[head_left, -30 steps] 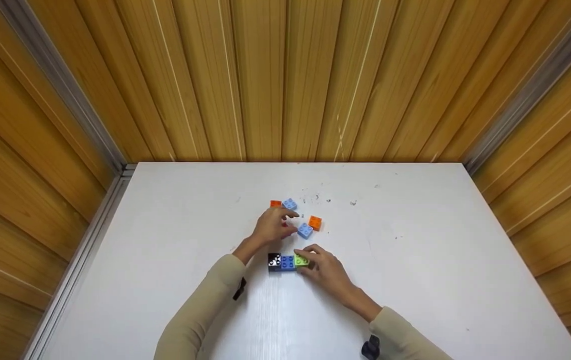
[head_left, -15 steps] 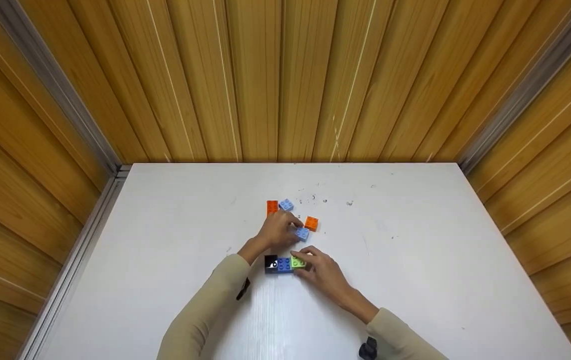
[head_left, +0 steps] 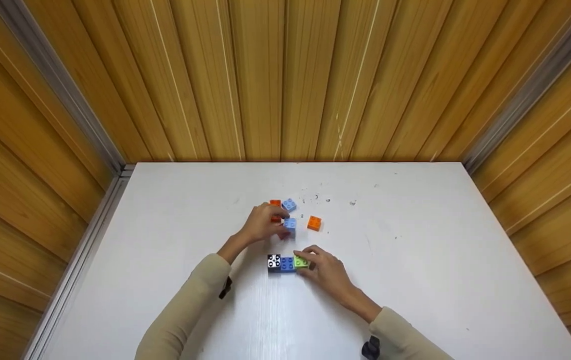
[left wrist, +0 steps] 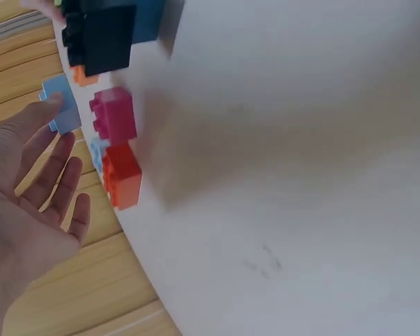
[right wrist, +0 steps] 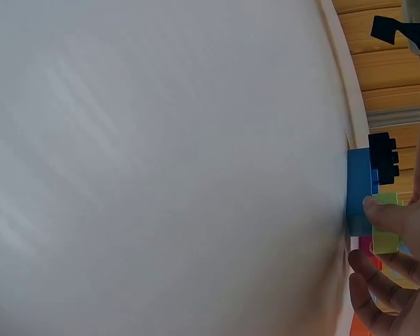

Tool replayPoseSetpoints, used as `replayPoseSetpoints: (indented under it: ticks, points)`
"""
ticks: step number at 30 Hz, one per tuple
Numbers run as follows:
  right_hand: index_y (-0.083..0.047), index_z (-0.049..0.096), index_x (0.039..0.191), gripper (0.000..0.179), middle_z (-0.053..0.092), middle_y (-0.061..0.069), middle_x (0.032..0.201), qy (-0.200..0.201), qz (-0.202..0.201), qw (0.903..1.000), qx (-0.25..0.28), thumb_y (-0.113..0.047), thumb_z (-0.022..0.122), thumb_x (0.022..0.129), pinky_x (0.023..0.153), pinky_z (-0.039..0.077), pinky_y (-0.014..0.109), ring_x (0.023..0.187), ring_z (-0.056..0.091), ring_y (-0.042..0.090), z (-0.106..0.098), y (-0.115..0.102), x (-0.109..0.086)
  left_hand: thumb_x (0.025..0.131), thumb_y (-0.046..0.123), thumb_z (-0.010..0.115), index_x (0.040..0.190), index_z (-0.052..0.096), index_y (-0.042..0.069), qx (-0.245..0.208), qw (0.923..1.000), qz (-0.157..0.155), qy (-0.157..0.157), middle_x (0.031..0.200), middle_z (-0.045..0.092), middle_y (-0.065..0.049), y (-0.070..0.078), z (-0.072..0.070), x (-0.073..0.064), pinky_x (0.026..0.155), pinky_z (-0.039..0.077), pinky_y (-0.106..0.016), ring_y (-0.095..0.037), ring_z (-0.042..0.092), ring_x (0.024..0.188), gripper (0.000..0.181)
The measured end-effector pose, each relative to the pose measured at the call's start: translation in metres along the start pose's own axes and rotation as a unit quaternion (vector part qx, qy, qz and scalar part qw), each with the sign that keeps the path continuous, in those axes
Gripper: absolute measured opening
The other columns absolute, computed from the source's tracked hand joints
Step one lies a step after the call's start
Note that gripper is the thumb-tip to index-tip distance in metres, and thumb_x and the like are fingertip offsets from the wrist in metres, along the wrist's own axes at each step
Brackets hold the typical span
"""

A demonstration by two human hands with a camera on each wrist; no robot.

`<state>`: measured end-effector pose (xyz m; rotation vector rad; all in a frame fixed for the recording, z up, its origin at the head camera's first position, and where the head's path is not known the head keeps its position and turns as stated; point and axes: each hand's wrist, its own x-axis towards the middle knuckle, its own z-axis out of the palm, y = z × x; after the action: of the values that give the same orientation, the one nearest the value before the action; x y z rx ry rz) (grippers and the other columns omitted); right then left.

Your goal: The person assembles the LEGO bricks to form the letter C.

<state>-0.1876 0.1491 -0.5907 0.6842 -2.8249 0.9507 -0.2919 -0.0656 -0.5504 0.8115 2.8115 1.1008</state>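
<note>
My left hand [head_left: 260, 223] pinches a light blue toy brick [left wrist: 61, 105] between thumb and fingers, raised over the table. Beneath and behind this hand sit a magenta brick [left wrist: 117, 115] and a red brick [left wrist: 124, 175], both partly covered in the head view. Thumb and fingers of my right hand [head_left: 331, 272] grip a lime green brick [right wrist: 386, 231] at the right end of a long blue brick [right wrist: 360, 189]. A black brick [head_left: 274, 262] is mounted on the left end, and blue studs show between the two.
An orange brick [head_left: 314, 223] lies right of the left hand on the white table [head_left: 415, 260]. A second light blue brick [head_left: 289, 204] lies farther back, beside the red one. Wood-panelled walls [head_left: 260, 80] surround the table's back and sides.
My left hand took hold of the light blue brick beside the orange one and has carried it up and to the left. My right hand has kept its grip on the lime green brick.
</note>
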Motion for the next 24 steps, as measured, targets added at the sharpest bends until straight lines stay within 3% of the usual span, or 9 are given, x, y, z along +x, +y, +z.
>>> replayPoseSetpoints:
  ticks: [9,16,24]
  points:
    - [-0.014,0.076,0.122,0.042,0.072,0.002,0.108,0.001,0.017,0.9995,-0.025,-0.017,0.085,0.081,0.064,0.045,0.021,0.074,0.058,0.007,-0.004,-0.003,0.009,0.085,0.014,0.083,0.111,0.077,0.001,-0.021,0.9993,0.012,-0.028,0.106,0.077,-0.015,0.003,-0.023,-0.029,0.095,0.051,-0.051,-0.038,0.067,0.104,0.029]
    - [-0.014,0.075,0.124,0.043,0.072,0.003,0.109,-0.001,0.023,0.9994,-0.028,-0.016,0.084,0.082,0.064,0.045,0.021,0.075,0.059,0.008,-0.004,0.000,0.013,0.087,0.014,0.081,0.113,0.077,0.002,-0.020,0.9983,0.026,-0.048,0.108,0.077,-0.012,0.001,-0.024,-0.054,0.095,0.053,-0.052,-0.034,0.067,0.104,0.028]
    - [-0.013,0.075,0.125,0.043,0.072,0.004,0.110,0.004,0.012,0.9998,-0.014,-0.015,0.084,0.082,0.065,0.046,0.021,0.075,0.060,0.008,-0.001,-0.001,0.013,0.085,0.015,0.083,0.116,0.077,0.006,-0.011,0.9987,0.015,-0.048,0.104,0.076,-0.009,-0.003,-0.022,-0.075,0.088,0.054,-0.044,-0.028,0.067,0.098,0.033]
